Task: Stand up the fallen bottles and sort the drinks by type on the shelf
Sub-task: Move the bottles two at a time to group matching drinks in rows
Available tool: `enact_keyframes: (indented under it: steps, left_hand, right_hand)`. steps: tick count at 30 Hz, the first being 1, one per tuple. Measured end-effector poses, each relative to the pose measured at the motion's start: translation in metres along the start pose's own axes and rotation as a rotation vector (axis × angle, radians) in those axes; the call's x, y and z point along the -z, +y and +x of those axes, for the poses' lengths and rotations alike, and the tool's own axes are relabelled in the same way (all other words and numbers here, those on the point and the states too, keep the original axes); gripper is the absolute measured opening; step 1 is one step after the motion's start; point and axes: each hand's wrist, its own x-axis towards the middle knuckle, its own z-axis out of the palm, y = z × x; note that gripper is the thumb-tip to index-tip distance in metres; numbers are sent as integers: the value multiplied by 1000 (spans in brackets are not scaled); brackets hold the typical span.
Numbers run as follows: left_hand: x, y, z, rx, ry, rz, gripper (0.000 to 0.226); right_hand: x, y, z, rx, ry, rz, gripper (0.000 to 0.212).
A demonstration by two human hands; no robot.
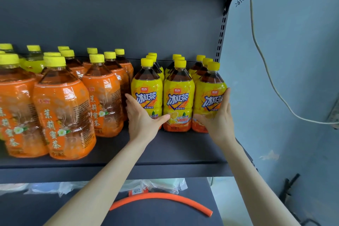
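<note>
Yellow-label bottles (pixel 178 97) stand between left hand (pixel 142 117) and right hand (pixel 219 115).

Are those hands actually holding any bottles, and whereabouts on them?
Neither bottle is lifted. The left hand presses the lower side of the leftmost front yellow-labelled iced tea bottle; the right hand cups the rightmost one's outer side.

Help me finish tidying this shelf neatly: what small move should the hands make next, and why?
Probably press the two hands gently inward to square up the yellow-label bottles. The left hand lies against the left front bottle and the right hand against the right one, both open-palmed, no grip closed. All bottles stand upright, and the orange-label bottles already sit grouped apart on the shelf.
</note>
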Motion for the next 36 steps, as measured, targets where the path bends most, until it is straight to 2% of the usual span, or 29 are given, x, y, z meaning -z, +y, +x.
enact_keyframes:
  steps: [2, 4, 7, 10, 20, 22, 24, 28, 33, 36]
  left_hand:
    - [13, 2, -10, -43, -26, 85, 120]
    - [30, -1, -20, -162, -1, 184, 87]
    - [60, -3, -34, -336, 63, 213, 34]
    - [93, -5, -44, -414, 117, 234, 17]
    - [218, -76, -31, -546, 350, 148, 28]
    - [236, -96, -19, -503, 386, 116, 33]
    - [249, -115, -7, -451, 389, 89, 46]
    - [261, -139, 15, -356, 303, 29, 76]
    - [264, -143, 31, -182, 4, -227, 89]
    - [259, -151, 38, -163, -54, -341, 89]
  right_hand:
    - [4, -7, -11, 23, -9, -122, 108]
    - [5, -16, -25, 92, 26, -178, 78]
    - [1, -35, -43, 198, 66, -96, 33]
    - [-11, -63, -55, 285, 21, 5, 16]
    - [-104, -163, -99, 340, -121, 211, 10]
    - [-127, -182, -106, 306, -122, 239, 16]
    - [-149, -197, -114, 245, -109, 283, 36]
    - [-175, -216, -125, 78, -92, 401, 81]
    - [-190, -229, -130, -68, -159, 479, 78]
    - [-191, -228, -129, -78, -170, 531, 76]
